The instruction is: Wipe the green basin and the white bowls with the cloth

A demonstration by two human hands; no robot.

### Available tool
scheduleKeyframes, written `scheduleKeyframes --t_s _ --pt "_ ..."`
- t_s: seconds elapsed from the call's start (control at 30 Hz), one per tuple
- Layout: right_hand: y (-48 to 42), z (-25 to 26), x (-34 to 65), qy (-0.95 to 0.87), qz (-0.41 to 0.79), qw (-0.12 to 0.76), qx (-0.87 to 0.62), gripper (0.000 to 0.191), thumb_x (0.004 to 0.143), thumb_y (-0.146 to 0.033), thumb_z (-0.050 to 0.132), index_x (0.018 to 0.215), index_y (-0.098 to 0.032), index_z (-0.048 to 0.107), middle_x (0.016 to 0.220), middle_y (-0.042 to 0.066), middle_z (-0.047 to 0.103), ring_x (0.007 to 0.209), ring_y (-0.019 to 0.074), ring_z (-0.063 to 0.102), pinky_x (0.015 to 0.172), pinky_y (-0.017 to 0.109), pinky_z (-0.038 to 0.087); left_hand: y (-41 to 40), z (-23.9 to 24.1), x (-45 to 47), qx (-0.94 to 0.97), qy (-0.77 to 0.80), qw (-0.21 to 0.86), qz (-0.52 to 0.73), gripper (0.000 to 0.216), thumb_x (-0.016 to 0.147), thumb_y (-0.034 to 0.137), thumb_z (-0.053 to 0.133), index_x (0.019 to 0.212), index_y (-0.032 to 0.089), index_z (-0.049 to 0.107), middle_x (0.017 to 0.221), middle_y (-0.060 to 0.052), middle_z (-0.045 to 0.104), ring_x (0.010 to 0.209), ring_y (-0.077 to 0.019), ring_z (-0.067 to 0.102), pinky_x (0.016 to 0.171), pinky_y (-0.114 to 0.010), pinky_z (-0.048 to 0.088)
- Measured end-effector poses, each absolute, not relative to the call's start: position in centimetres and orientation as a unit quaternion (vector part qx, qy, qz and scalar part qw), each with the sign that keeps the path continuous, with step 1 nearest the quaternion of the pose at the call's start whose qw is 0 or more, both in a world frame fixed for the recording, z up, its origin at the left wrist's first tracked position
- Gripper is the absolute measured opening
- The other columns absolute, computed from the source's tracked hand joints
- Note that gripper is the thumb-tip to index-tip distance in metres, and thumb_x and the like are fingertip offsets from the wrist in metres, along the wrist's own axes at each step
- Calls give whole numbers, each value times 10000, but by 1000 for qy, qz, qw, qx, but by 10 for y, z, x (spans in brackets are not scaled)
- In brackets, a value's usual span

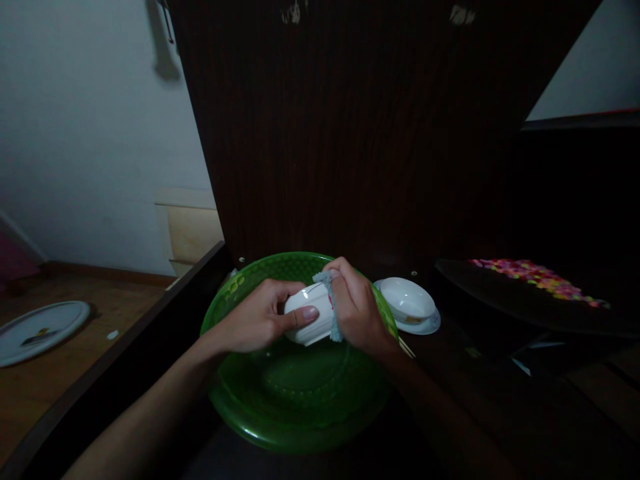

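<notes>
Fingers (pixel 300 315) of left hand (pixel 255 323) wrapped round small white ceramic cup (pixel 310 313) (tipped sideways); right hand (pixel 357 310) clasping pale blue cloth (pixel 330 300) against it, above green plastic basin (pixel 295 400).

Hands (pixel 305 313) around white cup (pixel 307 321)

Place: you are in a dim room of a home, not a workshop or shop.
Furniture: a tall dark wooden cabinet panel (pixel 350 133) stands before you, above a dark wooden desk (pixel 475 400).
Tableware: a round green plastic basin (pixel 295 407) sits on your desk, and just right of it a white ceramic bowl (pixel 413 300) rests on a white saucer (pixel 425 325).
Floor: brown wooden floorboards (pixel 60 373) lie to your left, bearing a round white plate (pixel 40 330).
Walls: a plain white plastered wall (pixel 85 133) meets a wooden skirting.
</notes>
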State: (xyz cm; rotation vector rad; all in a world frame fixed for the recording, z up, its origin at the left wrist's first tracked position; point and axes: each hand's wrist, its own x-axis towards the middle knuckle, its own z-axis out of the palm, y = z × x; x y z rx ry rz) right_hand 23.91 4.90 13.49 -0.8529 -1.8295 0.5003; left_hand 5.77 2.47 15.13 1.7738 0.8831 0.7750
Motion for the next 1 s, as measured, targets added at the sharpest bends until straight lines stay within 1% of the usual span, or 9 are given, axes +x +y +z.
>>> scheduleKeyframes --t_s 0.1,0.2,0.27,0.37,0.5,0.57,0.77,0.87,1.0 --pt "50 136 242 -742 239 514 -357 205 967 -252 362 826 -222 509 643 -31 483 585 146 468 570 283 336 23 155 58 725 369 481 328 329 867 454 665 822 134 605 680 32 509 617 -106 439 533 -218 336" --pt "54 134 243 -704 300 541 -349 213 963 -301 382 827 -224 526 658 -32 473 598 142 457 551 270 334 23 160 55 717 382 468 346 326 858 455 684 839 140 601 690 33 519 629 -107 461 531 -208 349" --pt "58 134 243 -665 354 565 -338 208 939 -333 424 800 -225 534 657 -34 462 592 135 445 533 258 334 23 162 52 719 381 455 362 344 863 476 671 839 140 603 717 22 537 656 -113 485 549 -209 369" --pt "63 136 244 -588 434 602 -322 171 863 -338 498 745 -222 544 641 -38 446 564 123 419 507 240 337 23 164 48 727 362 449 373 353 880 489 646 848 139 618 753 6 567 689 -124 516 576 -215 400" --pt "71 139 245 -476 526 629 -318 92 756 -300 547 712 -219 554 632 -32 476 565 127 445 507 229 367 22 165 45 725 319 484 371 351 883 458 654 1027 138 669 912 -45 674 818 -179 605 707 -269 490" --pt "74 139 245 -441 555 629 -320 78 730 -290 561 709 -216 554 631 -29 500 576 135 469 520 234 391 22 164 45 724 310 496 366 368 900 450 639 1093 138 676 978 -62 700 873 -196 623 762 -288 505" --pt "73 134 244 -452 535 631 -333 80 755 -290 557 737 -217 584 660 -28 537 595 144 491 535 240 405 22 162 47 725 314 495 362 426 889 485 647 1100 117 688 1001 -80 722 838 -186 617 718 -264 500" --pt "70 132 244 -497 494 625 -343 103 790 -301 534 742 -228 587 670 -31 518 599 140 482 536 240 384 21 163 48 717 321 503 360 420 896 469 637 1111 111 677 997 -84 716 849 -198 624 733 -281 507" --pt "68 131 244 -575 418 603 -362 164 855 -339 474 752 -242 557 691 -22 506 628 153 486 545 250 370 21 165 47 728 332 491 344 384 898 455 627 1043 104 679 925 -72 695 851 -209 626 731 -286 501"
